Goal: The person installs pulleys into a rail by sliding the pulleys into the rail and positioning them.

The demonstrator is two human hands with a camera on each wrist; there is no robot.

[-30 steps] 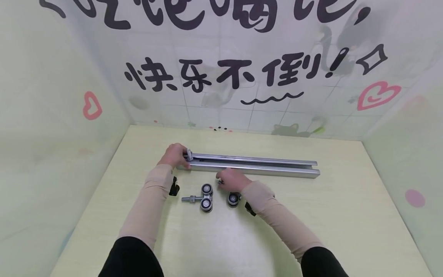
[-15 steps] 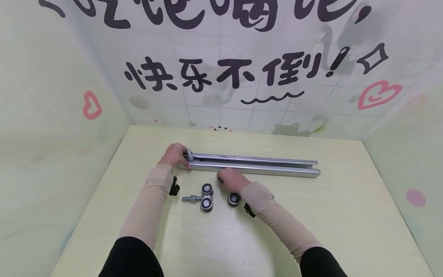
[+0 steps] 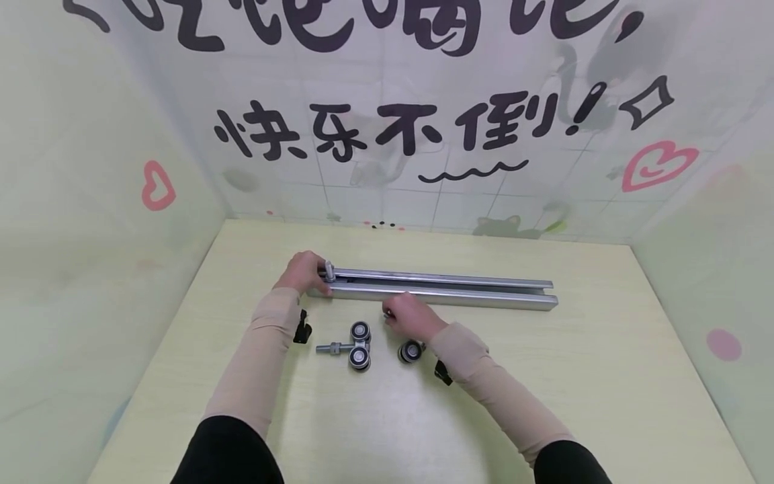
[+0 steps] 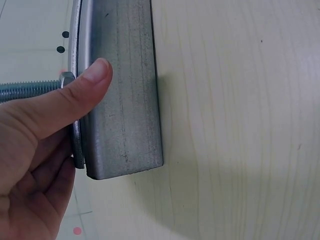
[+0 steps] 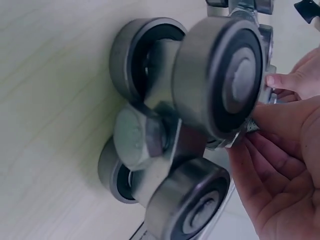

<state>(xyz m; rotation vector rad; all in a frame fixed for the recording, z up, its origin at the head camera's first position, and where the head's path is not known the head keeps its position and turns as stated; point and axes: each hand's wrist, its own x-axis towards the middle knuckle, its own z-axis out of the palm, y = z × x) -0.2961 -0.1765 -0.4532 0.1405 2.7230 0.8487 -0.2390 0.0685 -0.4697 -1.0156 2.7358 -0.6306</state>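
Observation:
My left hand [image 3: 304,272] grips the left end of a long slotted metal rail [image 3: 447,294], its thumb on the rail's near side. Beside that thumb a threaded bolt [image 4: 30,90] with a nut stands out of the slot. My right hand [image 3: 412,316] is just in front of the rail, pinching the threaded end of a roller trolley [image 5: 145,135] between thumb and fingers. One wheel of this trolley shows below the wrist in the head view; the wrist hides most of the rest. A second roller trolley [image 3: 359,346] lies to the left, its bolt pointing left.
The pale wood-grain table [image 3: 387,430] carries all of these parts. Printed walls [image 3: 375,161] enclose it at the back and on both sides. The rail lies crosswise toward the back, its right end [image 3: 547,300] free of the hands.
My right hand has shifted slightly right, its wrist a little nearer to me, and the pinched trolley's visible wheel has tilted a little. The left hand stays on the rail.

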